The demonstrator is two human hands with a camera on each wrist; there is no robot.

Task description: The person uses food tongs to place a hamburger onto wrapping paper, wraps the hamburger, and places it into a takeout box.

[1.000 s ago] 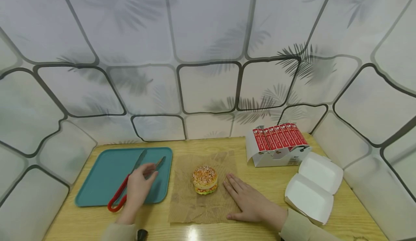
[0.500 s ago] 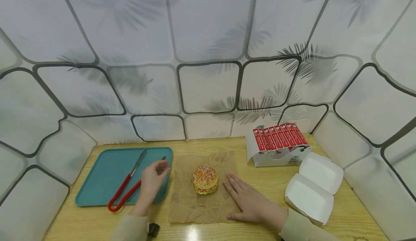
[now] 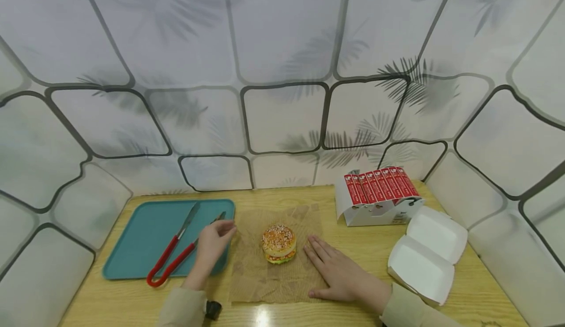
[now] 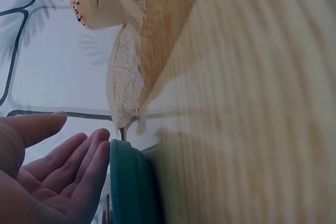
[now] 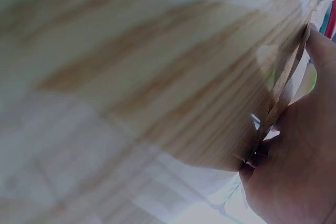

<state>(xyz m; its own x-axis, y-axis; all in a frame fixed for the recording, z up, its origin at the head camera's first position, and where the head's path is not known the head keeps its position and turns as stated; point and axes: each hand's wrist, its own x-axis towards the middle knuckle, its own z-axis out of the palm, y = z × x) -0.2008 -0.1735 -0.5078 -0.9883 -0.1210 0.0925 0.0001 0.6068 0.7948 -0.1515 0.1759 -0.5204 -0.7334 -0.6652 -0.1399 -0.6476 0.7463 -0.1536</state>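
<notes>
A sesame-bun hamburger (image 3: 279, 242) sits on a square of brown printed wrapping paper (image 3: 269, 285) in the middle of the table. My left hand (image 3: 213, 242) hovers over the right edge of a teal tray (image 3: 137, 234), its fingers loosely bent. In the left wrist view that hand (image 4: 63, 179) has nothing between thumb and fingers, and its fingertips are right at the tray's rim. Red-handled tongs (image 3: 164, 261) lie on the tray, partly hidden behind the left hand. Palm down, my right hand (image 3: 337, 272) rests on the paper's right edge, fingers straight and pointing at the hamburger.
At the back right stands a white carton (image 3: 379, 214) with a row of red packets (image 3: 381, 186) in it. An open white clamshell box (image 3: 421, 268) lies at the right, in front of the carton. A patterned wall covering (image 3: 282, 121) closes off the back and sides.
My left hand has moved right, from over the tongs to the tray's right edge beside the paper, uncovering more of the tongs' handles. The right hand has stayed in place.
</notes>
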